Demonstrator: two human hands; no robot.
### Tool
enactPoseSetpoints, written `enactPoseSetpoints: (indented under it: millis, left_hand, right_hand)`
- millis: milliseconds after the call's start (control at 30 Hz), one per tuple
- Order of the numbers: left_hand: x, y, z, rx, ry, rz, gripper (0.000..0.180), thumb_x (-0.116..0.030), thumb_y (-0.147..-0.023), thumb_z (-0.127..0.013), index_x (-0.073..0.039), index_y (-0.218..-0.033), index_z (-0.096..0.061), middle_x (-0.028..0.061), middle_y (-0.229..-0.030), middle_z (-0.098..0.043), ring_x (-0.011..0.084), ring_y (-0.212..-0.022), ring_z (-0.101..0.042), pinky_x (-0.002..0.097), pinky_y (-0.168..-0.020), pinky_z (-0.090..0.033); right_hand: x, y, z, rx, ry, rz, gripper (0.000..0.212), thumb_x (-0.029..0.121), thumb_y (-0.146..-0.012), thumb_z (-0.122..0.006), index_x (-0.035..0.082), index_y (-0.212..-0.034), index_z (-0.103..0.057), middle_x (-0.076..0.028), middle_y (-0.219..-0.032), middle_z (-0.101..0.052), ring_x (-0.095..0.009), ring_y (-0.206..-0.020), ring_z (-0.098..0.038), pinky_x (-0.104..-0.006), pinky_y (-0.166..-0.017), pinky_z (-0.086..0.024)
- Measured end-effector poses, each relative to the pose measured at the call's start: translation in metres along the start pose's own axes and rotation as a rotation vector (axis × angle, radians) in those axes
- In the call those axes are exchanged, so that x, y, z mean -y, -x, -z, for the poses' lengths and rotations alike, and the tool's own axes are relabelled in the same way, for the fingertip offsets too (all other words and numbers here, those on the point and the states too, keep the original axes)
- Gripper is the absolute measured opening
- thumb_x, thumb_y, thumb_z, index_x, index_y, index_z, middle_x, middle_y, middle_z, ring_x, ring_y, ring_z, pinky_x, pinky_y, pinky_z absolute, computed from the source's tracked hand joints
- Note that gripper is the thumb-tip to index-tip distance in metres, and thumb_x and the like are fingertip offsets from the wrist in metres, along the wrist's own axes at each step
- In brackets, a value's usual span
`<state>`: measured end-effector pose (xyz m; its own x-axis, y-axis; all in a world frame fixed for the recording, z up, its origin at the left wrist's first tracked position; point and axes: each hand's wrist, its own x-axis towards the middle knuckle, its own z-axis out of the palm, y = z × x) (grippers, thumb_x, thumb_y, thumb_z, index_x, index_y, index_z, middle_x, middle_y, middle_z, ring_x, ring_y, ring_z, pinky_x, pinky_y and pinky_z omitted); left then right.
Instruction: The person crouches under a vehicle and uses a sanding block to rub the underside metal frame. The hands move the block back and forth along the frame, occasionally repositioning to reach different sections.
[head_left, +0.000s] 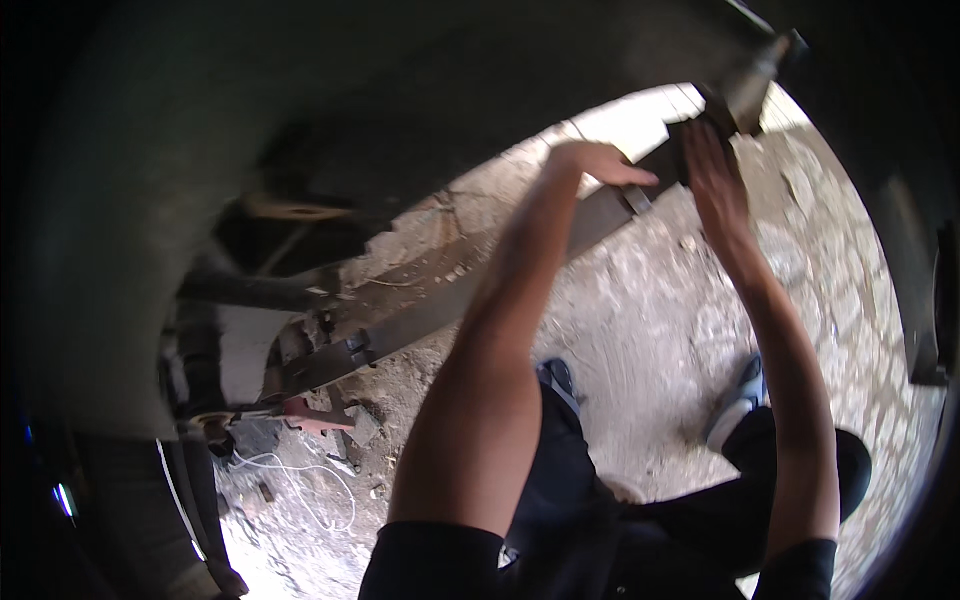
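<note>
Bar (425, 312) running below-left from the fingers, far end obscured. Right hand (718, 180): fingers extended, unclenched, over that end. Left hand (597, 160), beside the bar: fingers partly hidden, grip indeterminable.

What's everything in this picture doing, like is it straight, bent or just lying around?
Long dark flat bar: straight-looking, slanting across the view.
Bare left hand: bent at the wrist, at the bar; grip unclear.
Bare right hand: fingers straight, laid against a dark blocky piece.
Thin white cord: loosely looped on the ground.
</note>
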<state>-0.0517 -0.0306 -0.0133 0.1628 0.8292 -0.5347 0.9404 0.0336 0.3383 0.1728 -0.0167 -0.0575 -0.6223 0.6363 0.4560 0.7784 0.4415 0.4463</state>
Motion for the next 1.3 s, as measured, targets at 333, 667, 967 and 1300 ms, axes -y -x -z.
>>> enactPoseSetpoints:
  millis: [333,667,967,1300]
  left_hand:
    - [0.0,-0.017,-0.008,-0.082,-0.073,-0.083,0.132,-0.083,-0.065,-0.061,0.0,-0.154,-0.012,0.0277,-0.15,-0.035,0.038,-0.139,-0.038,0.0425,-0.115,-0.031]
    - [-0.011,-0.018,-0.012,-0.094,-0.019,-0.113,0.124,-0.075,-0.061,-0.069,0.001,-0.149,-0.026,0.0232,-0.137,-0.053,0.0335,-0.126,-0.054,0.0378,-0.106,-0.042]
    - [-0.013,-0.007,0.002,-0.016,-0.11,-0.061,0.112,-0.079,-0.063,-0.065,-0.007,-0.146,-0.041,0.0193,-0.132,-0.059,0.0304,-0.123,-0.057,0.041,-0.104,-0.043]
    - [0.034,0.042,0.024,-0.037,-0.485,0.238,0.089,-0.067,-0.079,-0.062,-0.012,-0.146,-0.044,0.0108,-0.15,-0.044,0.0289,-0.138,-0.042,0.0434,-0.113,-0.035]
  right_hand:
    - [-0.003,0.013,0.013,-0.073,-0.126,0.024,0.065,0.007,-0.084,-0.056,0.002,-0.146,-0.039,-0.012,-0.154,-0.035,-0.023,-0.144,-0.032,-0.0407,-0.117,-0.029]
    - [0.01,-0.008,0.01,-0.098,-0.186,-0.032,0.059,0.006,-0.084,-0.057,0.001,-0.142,-0.044,-0.013,-0.149,-0.043,-0.024,-0.14,-0.037,-0.0422,-0.116,-0.03]
    - [0.006,-0.006,0.016,-0.095,-0.205,0.008,0.057,0.003,-0.085,-0.054,0.002,-0.141,-0.045,-0.013,-0.15,-0.042,-0.025,-0.142,-0.035,-0.0441,-0.117,-0.028]
    - [-0.008,0.018,0.029,0.046,-0.397,0.158,0.059,-0.004,-0.085,-0.049,0.01,-0.142,-0.046,-0.009,-0.15,-0.044,-0.022,-0.14,-0.039,-0.0446,-0.119,-0.025]
